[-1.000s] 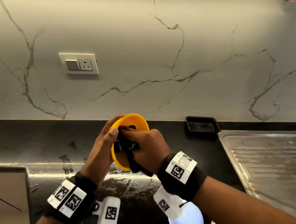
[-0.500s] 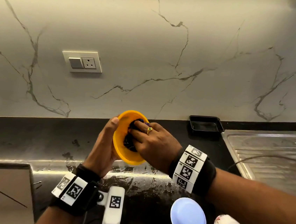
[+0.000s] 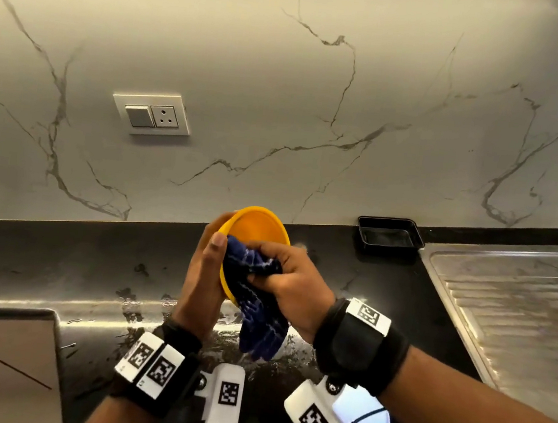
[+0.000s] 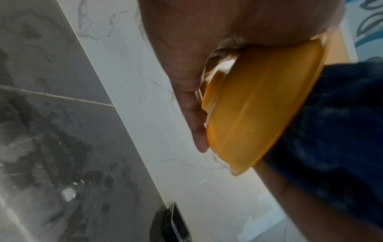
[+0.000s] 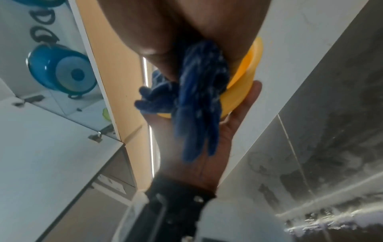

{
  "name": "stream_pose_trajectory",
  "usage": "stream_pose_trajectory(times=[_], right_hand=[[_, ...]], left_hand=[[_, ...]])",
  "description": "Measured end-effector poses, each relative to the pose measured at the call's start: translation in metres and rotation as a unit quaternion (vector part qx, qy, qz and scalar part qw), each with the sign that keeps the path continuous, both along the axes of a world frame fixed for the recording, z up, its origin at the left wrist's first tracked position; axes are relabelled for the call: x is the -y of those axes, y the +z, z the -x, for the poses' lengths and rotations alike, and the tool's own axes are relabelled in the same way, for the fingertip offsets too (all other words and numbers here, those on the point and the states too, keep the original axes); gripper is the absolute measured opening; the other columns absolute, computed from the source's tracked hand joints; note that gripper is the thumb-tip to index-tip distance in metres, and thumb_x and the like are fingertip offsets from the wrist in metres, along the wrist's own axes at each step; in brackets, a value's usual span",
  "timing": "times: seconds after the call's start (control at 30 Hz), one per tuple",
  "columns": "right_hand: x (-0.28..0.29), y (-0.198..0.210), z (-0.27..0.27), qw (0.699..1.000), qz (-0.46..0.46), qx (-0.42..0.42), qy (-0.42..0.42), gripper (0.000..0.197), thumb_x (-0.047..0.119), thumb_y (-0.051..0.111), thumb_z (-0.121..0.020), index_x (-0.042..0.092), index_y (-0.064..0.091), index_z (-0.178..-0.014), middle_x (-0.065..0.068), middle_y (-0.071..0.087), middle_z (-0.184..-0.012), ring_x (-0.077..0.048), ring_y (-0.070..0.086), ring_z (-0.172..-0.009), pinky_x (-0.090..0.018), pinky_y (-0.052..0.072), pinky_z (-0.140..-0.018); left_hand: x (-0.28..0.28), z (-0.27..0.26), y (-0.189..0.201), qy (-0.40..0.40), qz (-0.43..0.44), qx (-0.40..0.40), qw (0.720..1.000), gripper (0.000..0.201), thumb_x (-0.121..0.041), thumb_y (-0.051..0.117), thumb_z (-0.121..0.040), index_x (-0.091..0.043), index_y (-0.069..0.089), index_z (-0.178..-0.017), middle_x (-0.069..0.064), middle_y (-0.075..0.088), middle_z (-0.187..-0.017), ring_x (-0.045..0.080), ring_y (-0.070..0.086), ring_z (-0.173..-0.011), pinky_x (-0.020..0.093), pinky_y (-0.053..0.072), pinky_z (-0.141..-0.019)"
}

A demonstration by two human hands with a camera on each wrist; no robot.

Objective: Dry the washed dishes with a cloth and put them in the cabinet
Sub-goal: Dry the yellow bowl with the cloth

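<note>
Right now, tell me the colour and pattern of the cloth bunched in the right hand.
Dark blue cloth with thin white streaks, clearest in the head view.

I am gripping the blue cloth (image 5: 199, 91) in my right hand (image 5: 165, 29), pressing it into the yellow bowl (image 5: 244, 78), which my left hand (image 5: 232, 124) is cradling.

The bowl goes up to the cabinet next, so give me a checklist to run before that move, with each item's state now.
1. Left hand holds the yellow bowl firmly, thumb over the rim: ok.
2. Blue cloth out of the bowl: not ok, the right hand grips it bunched inside.
3. Bowl inside dry: cannot tell, the cloth covers part.
4. Bowl outside dry: cannot tell.
5. Bowl held above the wet black counter: ok.
6. Cabinet door open: ok in the right wrist view; a blue pot sits inside.
</note>
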State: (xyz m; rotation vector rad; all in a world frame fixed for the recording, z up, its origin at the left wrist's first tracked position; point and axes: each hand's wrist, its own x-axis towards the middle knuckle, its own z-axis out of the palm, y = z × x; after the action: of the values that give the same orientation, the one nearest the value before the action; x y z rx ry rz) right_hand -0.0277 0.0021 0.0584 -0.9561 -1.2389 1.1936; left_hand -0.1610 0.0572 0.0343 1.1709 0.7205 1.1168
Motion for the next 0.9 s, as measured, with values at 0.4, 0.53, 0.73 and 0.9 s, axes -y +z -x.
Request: stream_pose_trajectory(times=[0.4,0.53,0.73,0.9], right_hand=[[-0.004,-0.01,-0.026,0.86,-0.164,0.482,0.015,0.049,0.001,0.049,-0.08,0.02,0.071,-0.12,0.0,0.069,-0.123,-0.024,0.061,-0.115,-0.045,0.05,-0.097],[0.002,-0.005,-0.008,0.995,0.032,0.064,0.07,0.047,-0.012,0.051,-0.085,0.01,0.067,-0.123,-0.006,0.07,-0.122,-0.025,0.065,-0.114,-0.046,0.05,-0.103],[-0.021,-0.007,-0.035,0.653,-0.259,0.708,0.071,0.027,0.008,0.059,-0.09,0.025,0.072,-0.107,0.001,0.067,-0.11,-0.03,0.061,-0.103,-0.042,0.049,-0.074],[-0.026,0.004,-0.05,0.576,-0.407,0.705,-0.077,0.023,0.01,0.05,-0.101,0.011,0.069,-0.113,-0.008,0.064,-0.107,-0.034,0.059,-0.103,-0.046,0.05,-0.073]], left_hand=[[-0.01,0.01,0.001,0.017,-0.09,-0.041,0.995,0.054,-0.075,0.059,-0.078,-0.043,0.065,-0.12,0.0,0.069,-0.124,0.024,0.068,-0.112,0.046,0.058,-0.088],[-0.009,0.008,0.002,0.021,-0.119,-0.046,0.992,0.053,-0.057,0.054,-0.083,-0.027,0.061,-0.126,0.009,0.067,-0.126,0.03,0.068,-0.111,0.042,0.059,-0.082],[-0.011,0.014,0.006,-0.017,-0.075,-0.089,0.993,0.052,-0.072,0.06,-0.076,-0.043,0.066,-0.12,0.0,0.07,-0.125,0.024,0.068,-0.113,0.05,0.057,-0.093],[-0.014,0.012,0.01,-0.106,0.091,-0.023,0.99,0.067,-0.068,0.038,-0.094,-0.022,0.058,-0.138,0.018,0.067,-0.129,0.034,0.068,-0.114,0.046,0.06,-0.085]])
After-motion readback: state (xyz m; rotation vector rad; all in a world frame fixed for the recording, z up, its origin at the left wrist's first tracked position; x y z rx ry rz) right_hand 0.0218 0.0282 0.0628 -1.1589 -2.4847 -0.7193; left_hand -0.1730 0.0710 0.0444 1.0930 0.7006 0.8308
